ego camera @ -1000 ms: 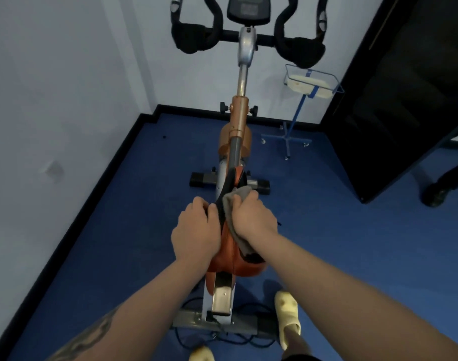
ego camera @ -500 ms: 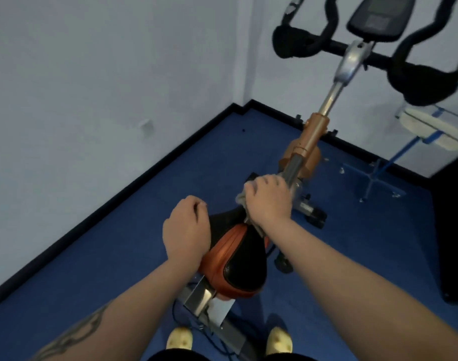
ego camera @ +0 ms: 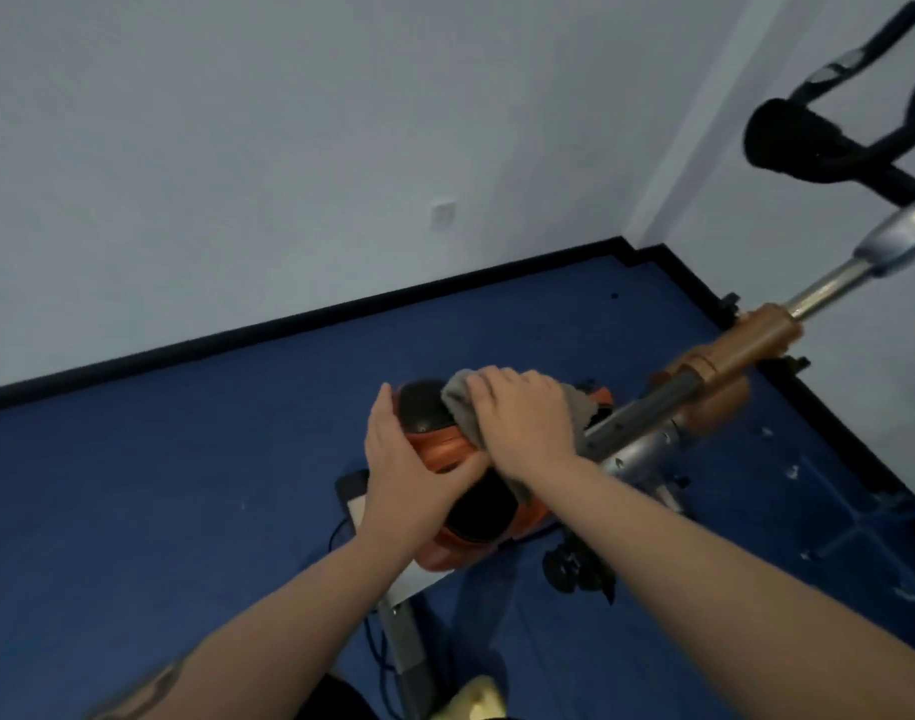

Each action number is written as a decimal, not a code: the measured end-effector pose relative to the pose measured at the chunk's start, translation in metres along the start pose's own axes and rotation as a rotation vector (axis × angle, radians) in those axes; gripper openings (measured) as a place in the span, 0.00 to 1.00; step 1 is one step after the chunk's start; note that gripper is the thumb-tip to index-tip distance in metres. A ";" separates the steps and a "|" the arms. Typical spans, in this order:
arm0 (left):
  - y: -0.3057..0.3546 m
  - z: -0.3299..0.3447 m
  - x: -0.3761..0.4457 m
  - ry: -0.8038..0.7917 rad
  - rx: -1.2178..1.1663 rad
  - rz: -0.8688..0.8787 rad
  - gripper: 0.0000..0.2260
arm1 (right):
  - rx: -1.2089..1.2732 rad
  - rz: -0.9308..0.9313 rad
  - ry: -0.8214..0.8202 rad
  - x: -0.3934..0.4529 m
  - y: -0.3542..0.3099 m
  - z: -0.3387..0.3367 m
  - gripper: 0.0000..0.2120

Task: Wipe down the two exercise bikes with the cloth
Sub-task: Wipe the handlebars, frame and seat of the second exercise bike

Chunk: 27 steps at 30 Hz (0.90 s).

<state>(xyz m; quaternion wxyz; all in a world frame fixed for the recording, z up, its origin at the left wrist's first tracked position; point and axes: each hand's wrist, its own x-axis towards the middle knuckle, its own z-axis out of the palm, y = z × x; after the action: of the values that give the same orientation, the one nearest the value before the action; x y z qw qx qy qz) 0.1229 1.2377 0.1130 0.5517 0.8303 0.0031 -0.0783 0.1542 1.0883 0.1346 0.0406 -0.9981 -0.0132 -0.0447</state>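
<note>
— The right hand point(ego camera: 523, 423) has pulled the grey cloth point(ego camera: 458, 407) back onto the bike saddle point(ego camera: 476, 506), fingers flat.

— And the left hand point(ego camera: 408, 475) now cups the saddle's side. Seat's still being wiped.

handlebars point(ego camera: 829, 142) cut off right, cloth point(ego camera: 463, 407) mostly hidden
</note>
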 end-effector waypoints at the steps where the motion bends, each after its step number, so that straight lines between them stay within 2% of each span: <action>1: -0.002 -0.002 -0.002 -0.047 -0.011 -0.004 0.60 | 0.067 -0.061 -0.068 0.005 0.011 -0.004 0.19; 2: -0.005 -0.004 -0.003 -0.095 -0.029 -0.006 0.63 | 0.099 -0.079 -0.168 0.014 0.026 -0.006 0.16; 3: -0.006 -0.005 -0.003 -0.126 -0.048 -0.005 0.64 | 0.131 -0.006 -0.230 0.025 0.038 -0.006 0.15; 5: -0.008 -0.005 -0.002 -0.138 -0.079 -0.020 0.66 | 0.045 0.122 -0.319 0.041 0.039 -0.004 0.19; 7: -0.008 -0.003 -0.003 -0.123 -0.122 -0.064 0.68 | -0.012 0.010 -0.200 0.033 0.006 -0.001 0.17; 9: -0.007 -0.001 -0.005 -0.129 -0.175 -0.102 0.72 | 0.165 -0.148 -0.044 0.015 -0.020 0.006 0.20; 11: -0.008 -0.001 -0.004 -0.171 -0.230 -0.136 0.74 | 0.321 -0.287 -0.090 0.012 -0.018 0.001 0.24; 12: -0.008 -0.003 -0.002 -0.205 -0.253 -0.158 0.74 | 0.365 -0.295 -0.150 0.019 -0.012 -0.002 0.22; 14: -0.009 -0.008 0.001 -0.283 -0.262 -0.198 0.73 | 0.367 -0.119 -0.241 0.035 -0.006 -0.001 0.19; 16: -0.010 -0.013 0.000 -0.333 -0.255 -0.240 0.72 | 0.274 -0.016 -0.218 0.036 -0.017 0.002 0.20; 19: -0.011 -0.014 -0.005 -0.322 -0.243 -0.282 0.70 | 0.200 -0.220 -0.121 0.018 -0.030 0.006 0.26; 21: -0.012 -0.014 -0.005 -0.299 -0.242 -0.282 0.62 | 0.249 -0.260 -0.223 0.026 -0.025 -0.001 0.27; 24: -0.014 -0.012 -0.001 -0.363 -0.296 -0.190 0.33 | 0.309 -0.030 -0.495 0.068 -0.033 -0.008 0.24; 25: -0.014 -0.011 -0.002 -0.374 -0.313 -0.166 0.27 | 0.268 -0.028 -0.549 0.074 -0.043 -0.009 0.23; 26: -0.014 -0.011 -0.003 -0.371 -0.321 -0.155 0.25 | 0.200 -0.096 -0.550 0.073 -0.053 -0.008 0.22; 27: -0.014 -0.011 -0.005 -0.359 -0.326 -0.153 0.23 | 0.113 -0.234 -0.472 0.067 -0.062 -0.004 0.20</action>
<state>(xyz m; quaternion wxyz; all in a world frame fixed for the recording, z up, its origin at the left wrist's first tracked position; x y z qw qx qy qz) 0.1177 1.2536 0.1054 0.6625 0.7005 -0.0197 -0.2645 0.2187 1.1514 0.1496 0.0867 -0.9687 -0.1400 0.1859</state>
